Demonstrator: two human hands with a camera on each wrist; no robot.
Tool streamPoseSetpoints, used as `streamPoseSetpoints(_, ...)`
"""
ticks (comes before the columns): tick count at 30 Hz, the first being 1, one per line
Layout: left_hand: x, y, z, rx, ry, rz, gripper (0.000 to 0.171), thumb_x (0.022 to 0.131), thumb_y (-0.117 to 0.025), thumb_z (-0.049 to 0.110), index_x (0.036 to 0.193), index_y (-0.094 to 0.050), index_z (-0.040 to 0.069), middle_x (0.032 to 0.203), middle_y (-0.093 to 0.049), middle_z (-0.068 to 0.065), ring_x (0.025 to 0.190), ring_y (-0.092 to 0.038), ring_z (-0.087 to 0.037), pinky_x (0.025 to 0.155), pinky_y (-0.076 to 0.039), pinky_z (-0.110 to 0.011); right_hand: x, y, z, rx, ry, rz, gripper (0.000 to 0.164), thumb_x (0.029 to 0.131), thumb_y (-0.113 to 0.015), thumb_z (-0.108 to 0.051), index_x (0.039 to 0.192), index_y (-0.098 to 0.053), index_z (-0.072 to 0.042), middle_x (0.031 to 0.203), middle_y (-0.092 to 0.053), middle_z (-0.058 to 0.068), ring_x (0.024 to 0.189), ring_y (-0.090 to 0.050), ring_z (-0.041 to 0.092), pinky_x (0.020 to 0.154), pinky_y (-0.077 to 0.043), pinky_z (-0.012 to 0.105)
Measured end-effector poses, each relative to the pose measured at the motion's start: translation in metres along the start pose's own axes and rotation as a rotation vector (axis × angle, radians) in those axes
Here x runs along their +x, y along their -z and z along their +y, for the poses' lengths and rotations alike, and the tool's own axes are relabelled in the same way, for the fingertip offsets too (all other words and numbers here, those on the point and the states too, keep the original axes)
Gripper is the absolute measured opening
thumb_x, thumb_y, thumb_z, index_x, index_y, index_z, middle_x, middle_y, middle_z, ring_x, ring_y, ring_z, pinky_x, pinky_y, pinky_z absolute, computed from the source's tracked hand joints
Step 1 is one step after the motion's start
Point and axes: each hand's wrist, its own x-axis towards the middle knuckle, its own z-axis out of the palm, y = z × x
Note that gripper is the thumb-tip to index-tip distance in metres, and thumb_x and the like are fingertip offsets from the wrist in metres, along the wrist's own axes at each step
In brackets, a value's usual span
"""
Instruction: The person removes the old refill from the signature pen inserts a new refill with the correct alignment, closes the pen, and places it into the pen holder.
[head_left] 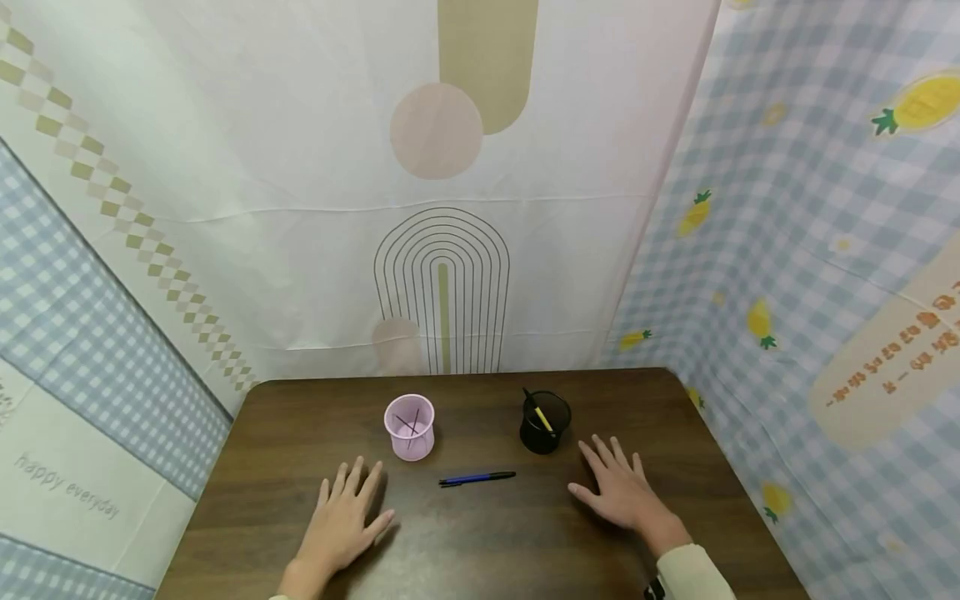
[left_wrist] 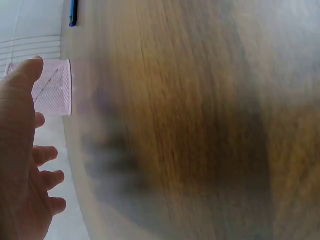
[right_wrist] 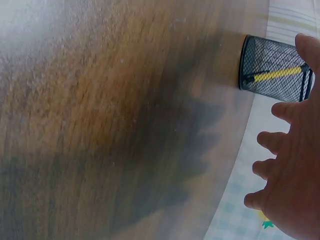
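Note:
My left hand (head_left: 341, 521) is spread over the near left of the table with straight fingers and nothing in it. Beyond its fingertips stands a pink mesh pen cup (head_left: 410, 442), upright, with thin dark sticks crossed inside. On the right, my right hand (head_left: 622, 492) is also spread and holds nothing; its fingers point toward a black mesh pen cup (head_left: 537, 437). A yellow-and-black pen (head_left: 542, 414) leans in that cup, its top above the rim. Between the hands lies a blue pen (head_left: 477, 479) with black ends, flat on the wood.
The dark wooden table (head_left: 480, 550) has rounded far corners. Behind it hangs a pale patterned cloth (head_left: 322, 275), and a blue checked cloth (head_left: 795, 208) with pineapples borders the right side. Another checked cloth (head_left: 97, 308) covers the left side.

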Motion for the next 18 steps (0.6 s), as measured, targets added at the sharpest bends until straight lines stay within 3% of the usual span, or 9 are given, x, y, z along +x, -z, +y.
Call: streamPoseSetpoints(18,0.01,0.0,0.026,-0.002,-0.09,0.006,0.075,0.092,-0.07,0.051,0.152,-0.05,0.011,0.153,-0.049,-0.025,0.139,-0.049,-0.049,0.109,-0.039,-0.07,-0.005,-0.009,-0.02,0.023,0.076,-0.056,0.081,0.099,-0.052,-0.064,0.162,-0.035,-0.016,0.169,-0.026,0.017,0.156,-0.018,0.048,0.117,-0.016,0.077)
